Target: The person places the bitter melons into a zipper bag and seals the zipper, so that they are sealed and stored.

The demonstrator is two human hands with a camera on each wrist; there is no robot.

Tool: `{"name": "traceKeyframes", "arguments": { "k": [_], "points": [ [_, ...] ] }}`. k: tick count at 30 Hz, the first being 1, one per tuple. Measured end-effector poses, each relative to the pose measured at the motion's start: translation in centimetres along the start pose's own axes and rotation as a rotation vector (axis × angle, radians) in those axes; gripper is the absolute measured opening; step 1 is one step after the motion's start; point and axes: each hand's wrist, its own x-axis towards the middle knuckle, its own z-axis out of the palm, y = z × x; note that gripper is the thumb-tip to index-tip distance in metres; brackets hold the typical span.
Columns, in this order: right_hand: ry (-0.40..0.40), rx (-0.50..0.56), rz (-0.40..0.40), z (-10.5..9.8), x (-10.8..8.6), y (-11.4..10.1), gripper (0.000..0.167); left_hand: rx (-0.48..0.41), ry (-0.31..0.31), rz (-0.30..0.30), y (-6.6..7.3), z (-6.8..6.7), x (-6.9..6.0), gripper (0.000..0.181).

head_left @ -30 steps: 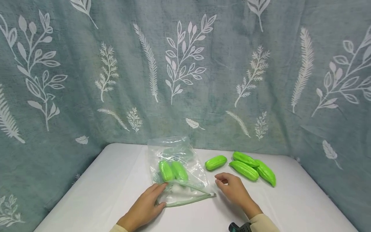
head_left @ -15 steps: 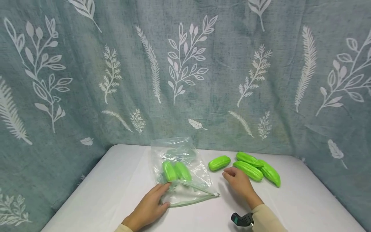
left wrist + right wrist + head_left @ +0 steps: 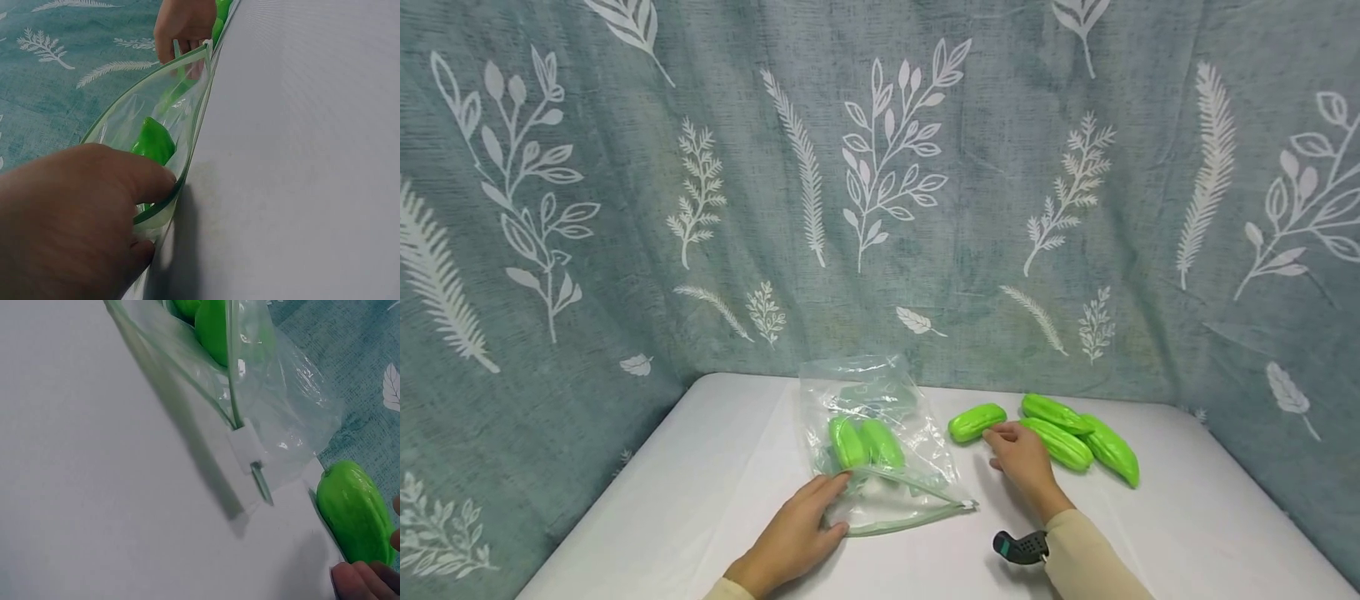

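Plainly, two vegetables (image 3: 882, 444) in bag (image 3: 927, 442).

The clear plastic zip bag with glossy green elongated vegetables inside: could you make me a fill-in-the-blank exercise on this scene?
Inside the clear bag, ____ green vegetables show.
Outside the bag, ____ loose vegetables lie on the white table.
The bag's slider is coloured ____.
The hand nearest the loose vegetables is the person's ____ one.

Missing words: two; four; white; right.
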Motion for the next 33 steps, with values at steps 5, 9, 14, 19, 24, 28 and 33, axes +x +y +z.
{"name": "traceKeyframes", "arguments": {
  "k": [5, 9, 14, 19, 24, 28, 33],
  "points": [
    [0.023, 0.019, 0.016, 0.4, 0.8, -0.1, 0.045, -0.017, -0.004, 0.002, 0.0, 0.1, -0.2, 0.067],
    [0.030, -0.021, 0.034, 0.5, 1.0, -0.3, 0.052, -0.031, 0.000, 0.007, 0.0, 0.3, -0.2, 0.067],
    [0.053, -0.084, 0.048, 0.5, 1.4, -0.4, 0.061, -0.023, -0.004, 0.016, 0.1, 0.4, -0.1, 0.067],
    [0.088, -0.120, 0.053, 0.6, 2.1, -0.5, 0.073, 0.000, -0.001, 0.024, 0.1, 0.4, 0.3, 0.067],
    [0.107, -0.173, 0.045, 1.0, 2.7, -1.1, 0.081, 0.017, 0.006, 0.036, -0.1, 0.2, 0.7, 0.067],
    [0.082, -0.197, 0.031, 1.4, 3.3, -1.3, 0.085, 0.009, 0.010, 0.035, -0.3, 0.0, 0.7, 0.067],
    [0.041, -0.208, 0.047, 1.7, 3.5, -1.2, 0.087, -0.015, -0.011, 0.008, -0.4, -0.3, 0.4, 0.066]
  ]
}}
